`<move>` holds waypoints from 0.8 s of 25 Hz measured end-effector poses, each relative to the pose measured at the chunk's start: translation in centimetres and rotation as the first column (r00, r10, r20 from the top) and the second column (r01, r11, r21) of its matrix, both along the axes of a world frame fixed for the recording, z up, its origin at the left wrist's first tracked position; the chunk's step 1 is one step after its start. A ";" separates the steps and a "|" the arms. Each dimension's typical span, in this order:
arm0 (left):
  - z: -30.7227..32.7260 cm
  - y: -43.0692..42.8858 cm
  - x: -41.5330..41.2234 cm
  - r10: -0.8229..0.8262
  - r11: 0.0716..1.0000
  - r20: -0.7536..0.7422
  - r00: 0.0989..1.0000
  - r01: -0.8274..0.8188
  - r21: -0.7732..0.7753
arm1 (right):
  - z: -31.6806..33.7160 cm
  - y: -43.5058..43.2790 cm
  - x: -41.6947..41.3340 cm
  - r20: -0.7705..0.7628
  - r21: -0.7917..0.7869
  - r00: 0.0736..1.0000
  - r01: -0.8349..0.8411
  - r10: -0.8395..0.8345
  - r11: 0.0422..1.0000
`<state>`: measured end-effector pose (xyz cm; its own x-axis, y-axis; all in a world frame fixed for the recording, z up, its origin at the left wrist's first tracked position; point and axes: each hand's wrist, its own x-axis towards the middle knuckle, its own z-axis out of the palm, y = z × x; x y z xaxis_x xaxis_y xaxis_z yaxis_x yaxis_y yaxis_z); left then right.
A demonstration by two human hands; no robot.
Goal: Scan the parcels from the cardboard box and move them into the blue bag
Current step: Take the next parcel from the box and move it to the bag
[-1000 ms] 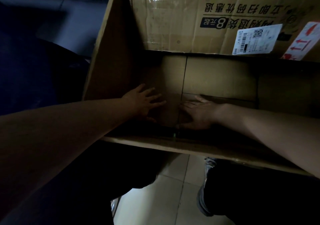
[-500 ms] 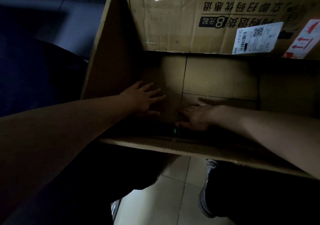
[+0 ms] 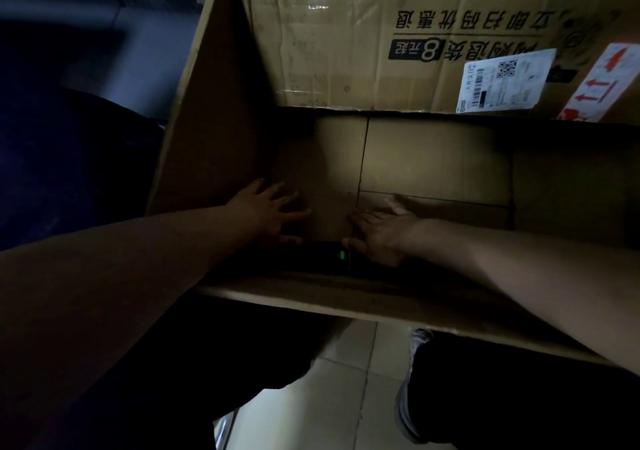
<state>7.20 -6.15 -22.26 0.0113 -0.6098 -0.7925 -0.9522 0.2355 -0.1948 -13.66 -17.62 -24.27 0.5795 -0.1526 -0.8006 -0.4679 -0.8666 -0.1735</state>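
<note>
A large open cardboard box [image 3: 207,130] fills the view, its far flap [image 3: 346,40] printed and carrying a white shipping label [image 3: 502,82]. Both my arms reach down inside it. My left hand [image 3: 266,214] lies with spread fingers on brown cardboard [image 3: 329,172] at the bottom; whether that is a parcel or the box floor, I cannot tell. My right hand [image 3: 381,234] is edge-on, fingers straight, pointing left. Between the hands, by the near wall, lies a dark flat object with a small green light [image 3: 341,254], touched by the right fingertips.
A dark blue mass [image 3: 52,158] sits left of the box, too dim to identify. Below the box's near edge [image 3: 346,305] are pale floor tiles [image 3: 332,397], dark trouser legs and a shoe [image 3: 408,397]. A red arrow sticker [image 3: 602,82] marks the flap's right end.
Both hands have shifted slightly left and toward the near wall. The green light on the dark object is more exposed now.
</note>
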 end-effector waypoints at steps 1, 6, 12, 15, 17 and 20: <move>-0.1 0.1 0.1 0.012 1.000 -0.003 1.000 -0.012 0.005 | -0.1 0.1 0.1 0.001 0.000 1.000 0.005 -0.005 1.000; -0.1 0.6 0.1 0.053 0.999 -0.025 0.998 -0.053 0.000 | -0.4 -0.5 0.4 0.156 0.037 0.984 0.076 -0.081 0.996; 0.1 0.7 -0.7 0.167 0.984 -0.018 0.986 -0.168 -0.054 | -1.4 -0.5 -0.2 0.045 0.105 0.984 0.165 -0.171 0.981; -0.3 -1.2 -1.7 0.264 0.946 -0.041 0.964 -0.267 -0.183 | -2.1 -2.8 0.6 0.151 -0.077 0.955 0.268 -0.254 0.960; -0.1 -2.9 -1.8 0.274 0.926 -0.085 0.958 -0.286 -0.247 | -2.1 -4.4 0.3 0.244 -0.118 0.935 0.294 -0.259 0.949; 0.1 -3.4 -0.8 0.287 0.908 -0.086 0.954 -0.299 -0.293 | -1.9 -4.7 -0.4 0.344 -0.033 0.927 0.170 -0.148 0.985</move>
